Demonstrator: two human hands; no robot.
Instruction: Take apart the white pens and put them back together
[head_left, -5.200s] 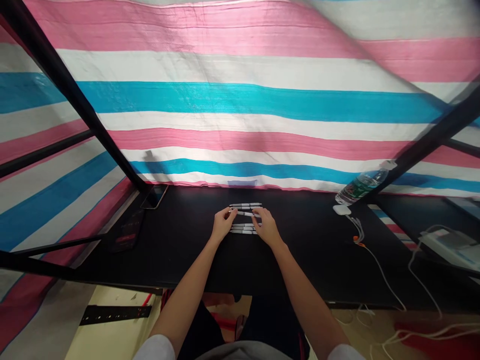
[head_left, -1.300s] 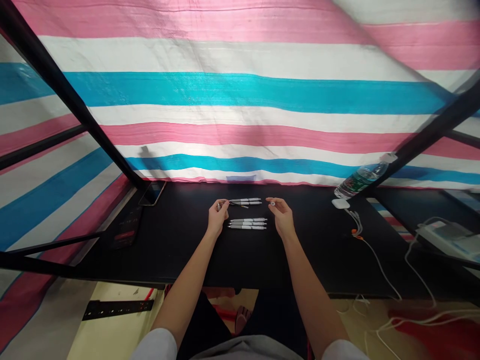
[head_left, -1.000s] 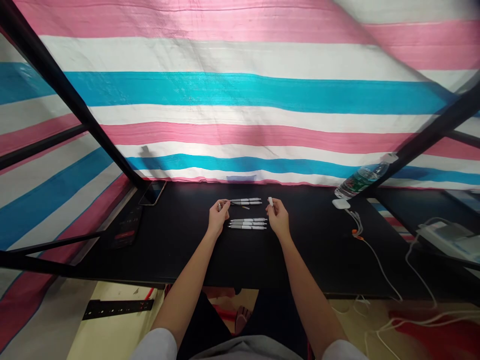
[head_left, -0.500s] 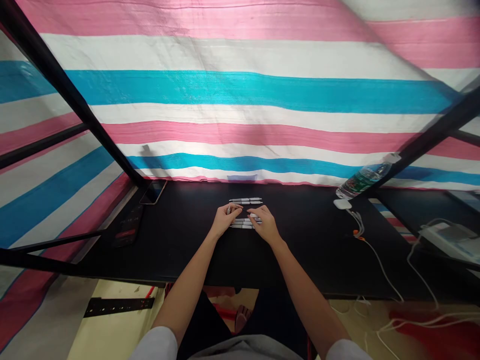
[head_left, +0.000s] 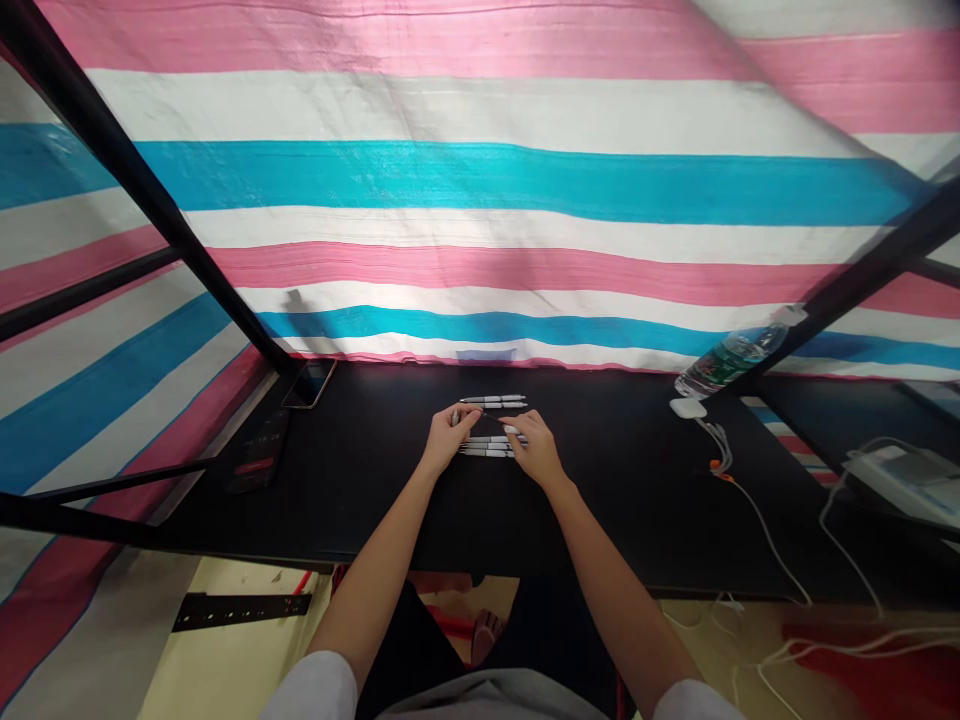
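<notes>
My left hand [head_left: 445, 438] is closed in a pinch above the black table, with a small grey pen part [head_left: 454, 416] showing at its fingers. A thin dark pen refill [head_left: 491, 415] spans the gap between my two hands, its ends at the fingertips of each. My right hand [head_left: 535, 447] is closed too, and a white pen part [head_left: 511, 429] pokes out between its fingers. Beyond the hands lie two white-and-grey pens [head_left: 493, 400] side by side. Several similar pens [head_left: 486, 447] rest under and between the hands, partly covered by the fingers.
On the left of the black table [head_left: 360, 490] lie a phone [head_left: 310, 384] and a dark device with a lit screen [head_left: 257, 452]. To the right stand a leaning water bottle [head_left: 731, 360], a white charger [head_left: 688, 408] and its cables [head_left: 721, 450]. A striped sheet [head_left: 480, 185] hangs behind.
My fingertips have drawn slightly apart, and the thin dark refill now shows between them. The pens on the table have stayed in place.
</notes>
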